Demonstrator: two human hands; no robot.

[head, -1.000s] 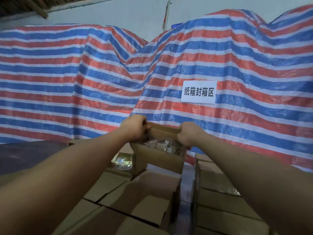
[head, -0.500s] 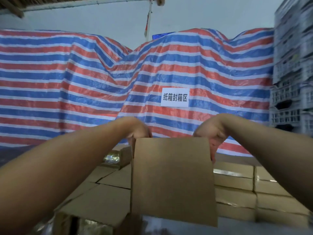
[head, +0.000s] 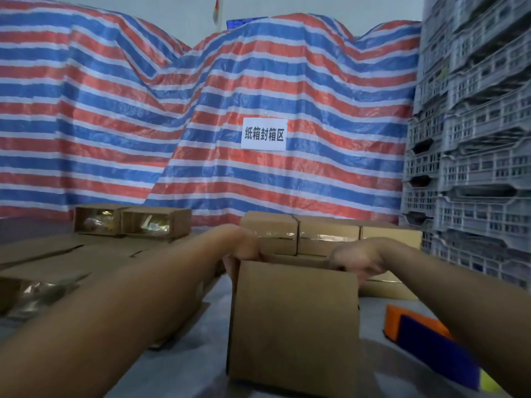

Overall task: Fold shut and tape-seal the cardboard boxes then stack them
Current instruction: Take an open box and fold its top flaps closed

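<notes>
We have brought the open box point(head: 293, 326) off the pile and toward us: a second ago it sat tipped on the far stack of boxes with its packets showing, half a second ago it was in the air, and now its plain brown side faces us and its underside looks to rest on the grey counter point(head: 184, 366), though the contact is blurred. We judge that the fetching is done and the folding of the flaps is the step in hand; taping and stacking are not yet begun.

Our left hand point(head: 244, 248) is curled over the box's top left corner and our right hand point(head: 356, 259) over its top right corner, fingers hooked down behind the rim, so both are clamped on the box. The hands sit at its far upper edge, with the body of the box hanging below and nearer to us than they are.

Taking this box as our landmark: directly behind it stands a row of sealed boxes point(head: 327, 234) with shiny tape on top. Behind it to the left, two boxes with open ends point(head: 132, 222) lie on their sides on flat cardboard. Just to its right on the counter lies an orange and blue object point(head: 422, 337), perhaps the tape dispenser, but too blurred to say. Farther right rise stacked grey crates point(head: 474, 139), and the striped tarpaulin point(head: 115, 124) with its white sign point(head: 264, 134) hangs behind everything.
</notes>
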